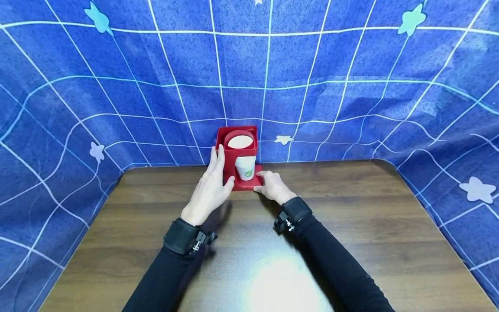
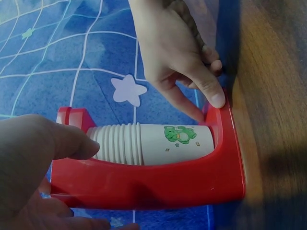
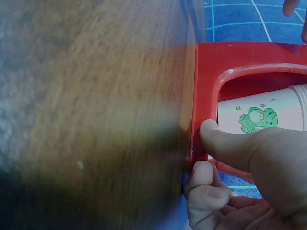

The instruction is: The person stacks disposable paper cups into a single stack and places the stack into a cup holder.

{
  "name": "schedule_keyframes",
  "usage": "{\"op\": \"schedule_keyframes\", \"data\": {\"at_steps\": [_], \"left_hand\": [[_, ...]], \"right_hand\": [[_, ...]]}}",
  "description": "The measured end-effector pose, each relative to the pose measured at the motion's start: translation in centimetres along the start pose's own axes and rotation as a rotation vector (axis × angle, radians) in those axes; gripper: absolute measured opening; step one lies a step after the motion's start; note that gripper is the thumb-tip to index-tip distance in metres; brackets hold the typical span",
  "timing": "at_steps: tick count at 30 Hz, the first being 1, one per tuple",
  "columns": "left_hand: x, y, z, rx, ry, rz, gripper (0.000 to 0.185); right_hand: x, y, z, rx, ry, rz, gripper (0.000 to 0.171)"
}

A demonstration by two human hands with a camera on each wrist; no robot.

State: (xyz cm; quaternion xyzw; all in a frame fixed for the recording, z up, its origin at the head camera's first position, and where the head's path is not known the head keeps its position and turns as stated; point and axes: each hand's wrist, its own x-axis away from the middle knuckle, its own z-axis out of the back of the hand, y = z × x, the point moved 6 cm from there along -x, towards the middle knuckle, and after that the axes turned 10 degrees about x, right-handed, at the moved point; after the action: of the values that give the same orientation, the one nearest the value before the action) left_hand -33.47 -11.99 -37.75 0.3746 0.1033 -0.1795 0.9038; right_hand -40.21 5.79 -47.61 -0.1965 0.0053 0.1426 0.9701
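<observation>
A red cup holder (image 1: 223, 135) stands at the table's far edge with a stack of white paper cups (image 1: 245, 167) in it; the lowest cup bears a green print (image 2: 180, 133). My left hand (image 1: 218, 173) holds the holder's left side, fingers up along it, and the thumb (image 2: 67, 140) reaches across to the cup rims. Over at the base's front right corner, my right hand (image 1: 269, 181) pinches the edge: the thumb (image 3: 225, 142) lies on the red base (image 3: 206, 72) and a curled finger sits under its edge.
The wooden table (image 1: 312, 208) stretches toward me, with a bright glare patch near its front. A blue cloth with a white grid and stars (image 1: 312, 86) hangs behind and around the table, right behind the holder.
</observation>
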Motion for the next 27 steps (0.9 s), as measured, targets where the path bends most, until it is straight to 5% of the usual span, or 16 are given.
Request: {"op": "schedule_keyframes", "data": {"at_steps": [21,27], "left_hand": [[-0.6,-1.1,0.2,-0.032,0.029,0.0,0.092],[1.0,-1.9,-0.7,0.024,0.013,0.006,0.096]], "right_hand": [[0.1,-0.4,-0.9,-0.076,-0.074,-0.003,0.059],[1.9,-0.5,-0.5,-0.126,-0.077,0.076,0.055]]}}
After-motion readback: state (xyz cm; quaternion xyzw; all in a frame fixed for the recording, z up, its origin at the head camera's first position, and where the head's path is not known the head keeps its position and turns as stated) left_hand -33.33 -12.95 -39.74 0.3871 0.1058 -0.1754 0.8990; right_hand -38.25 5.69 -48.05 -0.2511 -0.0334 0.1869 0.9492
